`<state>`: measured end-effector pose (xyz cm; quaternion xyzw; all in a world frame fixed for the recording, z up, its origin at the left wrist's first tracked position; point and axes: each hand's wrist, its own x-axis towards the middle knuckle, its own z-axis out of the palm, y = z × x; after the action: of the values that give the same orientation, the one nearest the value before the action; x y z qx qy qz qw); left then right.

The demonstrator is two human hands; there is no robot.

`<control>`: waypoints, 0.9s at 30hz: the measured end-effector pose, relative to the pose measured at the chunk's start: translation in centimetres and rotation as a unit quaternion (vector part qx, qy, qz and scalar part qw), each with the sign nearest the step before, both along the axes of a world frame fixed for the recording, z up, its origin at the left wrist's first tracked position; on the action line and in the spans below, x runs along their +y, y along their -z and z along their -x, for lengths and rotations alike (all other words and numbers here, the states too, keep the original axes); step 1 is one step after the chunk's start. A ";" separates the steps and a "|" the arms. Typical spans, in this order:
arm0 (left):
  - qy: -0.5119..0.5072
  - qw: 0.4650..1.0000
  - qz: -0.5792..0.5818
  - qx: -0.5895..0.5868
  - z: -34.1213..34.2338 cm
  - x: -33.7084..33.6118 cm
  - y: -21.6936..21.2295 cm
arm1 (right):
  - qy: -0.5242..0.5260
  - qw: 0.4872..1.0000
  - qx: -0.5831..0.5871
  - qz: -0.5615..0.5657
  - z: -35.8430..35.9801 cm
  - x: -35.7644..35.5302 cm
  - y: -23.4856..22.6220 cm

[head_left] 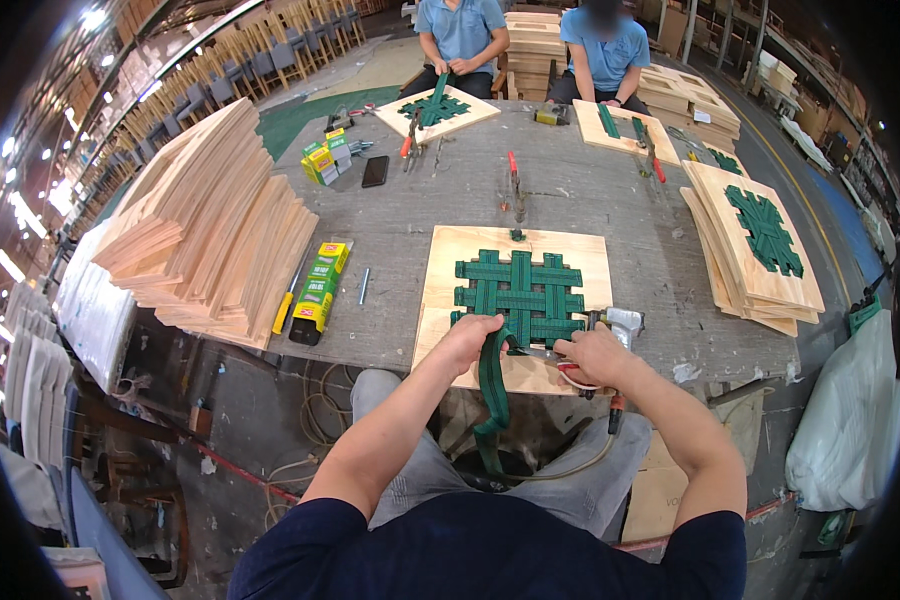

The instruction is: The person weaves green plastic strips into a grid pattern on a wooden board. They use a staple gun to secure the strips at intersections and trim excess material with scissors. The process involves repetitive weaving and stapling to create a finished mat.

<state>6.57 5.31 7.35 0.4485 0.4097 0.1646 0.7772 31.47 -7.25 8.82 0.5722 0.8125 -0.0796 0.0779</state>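
A square wooden panel (435,330) lies at the table's near edge, with green webbing (518,300) woven across its middle. My left hand (473,340) is closed on a loose green webbing strap (492,385), which hangs off the near edge between my knees. My right hand (592,358) is closed on what look like scissors with red handles (575,378). Their metal blades (538,352) point left toward the strap; whether they touch it is hard to make out. Just beyond my right hand, a grey air stapler (625,325) rests at the panel's right edge, its hose running down.
Stacked wooden panels rise at left (210,250) and right (710,250). A yellow-green box (320,290), a screwdriver (286,305), a phone (375,171) and a red-handled tool (514,185) lie on the table (420,210). Two people in blue shirts (460,35) work opposite.
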 end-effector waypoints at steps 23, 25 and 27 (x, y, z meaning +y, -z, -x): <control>-0.035 0.997 0.013 -0.070 7.8 -8.1 1.5 | 0.507 0.806 0.117 -0.282 -12.0 -7.8 4.9; -0.047 0.996 0.039 -0.062 7.6 -8.0 1.7 | 0.505 0.796 0.126 -0.309 -11.4 -7.5 4.9; -0.058 0.993 0.095 -0.048 7.9 -8.0 2.5 | 0.514 0.792 0.183 -0.275 -10.1 -6.9 5.0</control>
<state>-1.29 -2.69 4.87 0.3399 0.4109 0.1908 0.8242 41.54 -14.14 3.84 0.8775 0.3851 0.0151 -0.2853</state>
